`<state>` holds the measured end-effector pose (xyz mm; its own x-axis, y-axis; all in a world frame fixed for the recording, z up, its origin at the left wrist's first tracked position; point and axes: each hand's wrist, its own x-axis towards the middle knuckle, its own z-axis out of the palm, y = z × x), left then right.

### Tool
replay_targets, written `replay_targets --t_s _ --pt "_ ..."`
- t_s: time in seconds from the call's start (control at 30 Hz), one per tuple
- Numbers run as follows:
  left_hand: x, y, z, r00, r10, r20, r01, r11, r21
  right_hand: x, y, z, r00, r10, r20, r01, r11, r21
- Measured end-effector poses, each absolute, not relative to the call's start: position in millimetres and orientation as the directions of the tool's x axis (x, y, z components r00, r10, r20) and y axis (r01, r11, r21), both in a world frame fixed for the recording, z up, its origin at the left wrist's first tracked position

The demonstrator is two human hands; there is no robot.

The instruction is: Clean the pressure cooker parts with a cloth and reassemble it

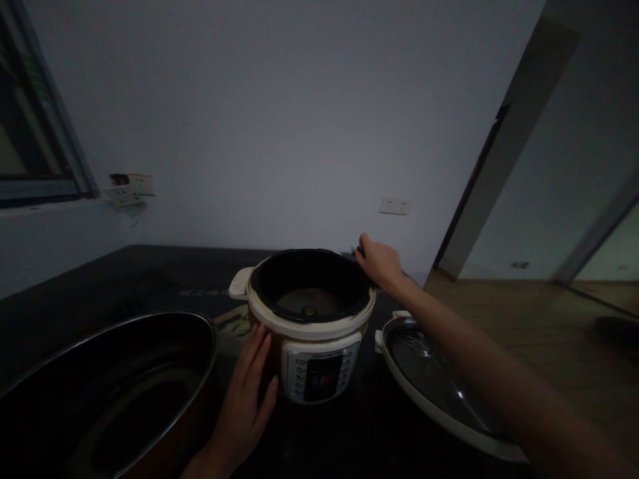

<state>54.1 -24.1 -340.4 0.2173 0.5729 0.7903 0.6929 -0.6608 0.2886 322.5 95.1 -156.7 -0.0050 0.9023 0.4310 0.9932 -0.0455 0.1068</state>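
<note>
On counter point(164, 274): 1 cooker point(319, 329), uncovered. Judged done: lid point(429, 372) off, right of cooker. Dark pot point(164, 339) left of cooker. Remainder: cannot tell. Left hand point(249, 389) laid against cooker's side, gripping nothing; right hand point(379, 263) curled at cooker's rear-right rim, cannot tell if grasping.

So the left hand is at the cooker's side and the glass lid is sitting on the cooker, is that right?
Not quite: the head view shows the glass lid off the cooker, lying to its right. The left hand is at the cooker's side, as you say.
</note>
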Motion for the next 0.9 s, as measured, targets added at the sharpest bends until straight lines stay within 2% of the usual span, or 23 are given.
replay_targets --t_s 0.23,0.53,0.6,0.8,0.9 --pt "52.6 -29.8 -354.7 0.207 0.634 0.745 0.668 -0.648 0.366 321.7 94.0 -171.5 -0.092 0.936 0.340 0.991 0.051 0.127" --pt "54.1 -31.0 -358.0 0.234 0.616 0.752 0.656 -0.671 0.346 337.1 50.8 -181.7 -0.318 0.873 0.370 0.942 0.248 0.225" --pt "54.6 -31.9 -356.9 0.240 0.625 0.743 0.655 -0.669 0.351 340.1 38.2 -187.8 -0.329 0.853 0.405 0.944 0.284 0.169" --pt "57.3 -34.9 -353.5 0.242 0.628 0.740 0.648 -0.672 0.359 339.8 3.5 -212.4 -0.206 0.855 0.475 0.932 0.319 -0.171" --pt "58.0 -35.2 -353.0 0.249 0.631 0.735 0.649 -0.672 0.357 337.3 -9.8 -225.6 -0.206 0.819 0.536 0.901 0.372 -0.222"
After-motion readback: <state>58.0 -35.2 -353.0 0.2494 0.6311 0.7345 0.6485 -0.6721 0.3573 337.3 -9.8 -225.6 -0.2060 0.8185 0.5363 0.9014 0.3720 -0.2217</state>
